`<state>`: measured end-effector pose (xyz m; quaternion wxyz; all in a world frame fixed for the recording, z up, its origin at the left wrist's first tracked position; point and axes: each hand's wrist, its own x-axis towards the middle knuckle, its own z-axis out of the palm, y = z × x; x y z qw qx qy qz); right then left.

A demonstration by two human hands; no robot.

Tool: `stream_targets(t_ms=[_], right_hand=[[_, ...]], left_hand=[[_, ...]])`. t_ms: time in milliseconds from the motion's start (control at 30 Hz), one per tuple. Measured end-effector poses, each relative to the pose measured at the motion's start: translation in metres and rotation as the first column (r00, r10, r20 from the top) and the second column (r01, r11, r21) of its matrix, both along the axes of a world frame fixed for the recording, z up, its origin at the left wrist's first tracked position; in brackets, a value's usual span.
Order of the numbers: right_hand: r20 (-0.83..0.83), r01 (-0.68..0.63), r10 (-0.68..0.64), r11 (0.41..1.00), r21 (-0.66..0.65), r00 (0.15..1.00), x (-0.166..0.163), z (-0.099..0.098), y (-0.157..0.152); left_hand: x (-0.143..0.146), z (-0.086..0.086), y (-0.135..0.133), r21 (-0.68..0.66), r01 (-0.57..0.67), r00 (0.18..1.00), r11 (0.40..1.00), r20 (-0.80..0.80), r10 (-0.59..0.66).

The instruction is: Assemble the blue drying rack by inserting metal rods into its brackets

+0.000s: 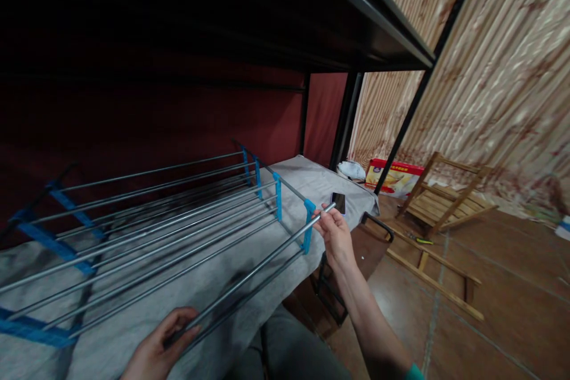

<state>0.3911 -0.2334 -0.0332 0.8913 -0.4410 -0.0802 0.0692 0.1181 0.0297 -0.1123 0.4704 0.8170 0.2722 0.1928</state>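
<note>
A long grey metal rod (253, 273) runs from lower left to upper right over a grey sheet (133, 320). My left hand (160, 347) is closed round its near end. My right hand (333, 234) pinches its far end beside a blue plastic connector (308, 225). The rod lies along the front of a rack of several metal rods (146, 219) joined by blue side pieces. A dark phone (338, 202) lies on the sheet just beyond my right hand.
A black metal bunk frame (356, 24) hangs overhead, its post (345, 119) behind the phone. On the brown floor at right are a wooden folding rack (445, 196), a red and yellow box (392, 177) and a wooden ladder-like frame (436, 279). The corrugated wall is at right.
</note>
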Motion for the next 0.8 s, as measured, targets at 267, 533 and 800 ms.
stream_targets(t_ms=[267, 533, 800], right_hand=[[-0.011, 0.027, -0.027, 1.0, -0.012, 1.0, 0.002, -0.008, -0.004], [-0.015, 0.069, -0.07, 0.997, -0.035, 0.997, 0.006, -0.011, -0.012], [-0.038, 0.066, -0.067, 0.997, -0.031, 0.997, 0.01, -0.021, -0.017]], left_hand=[[0.001, 0.01, -0.004, 0.004, 0.006, 0.998, 1.0, -0.061, -0.006], [-0.007, 0.002, 0.01, 0.109, -0.002, 0.998, 0.994, -0.065, 0.01], [-0.018, -0.015, 0.033, 0.256, -0.066, 0.996, 0.965, -0.035, 0.077]])
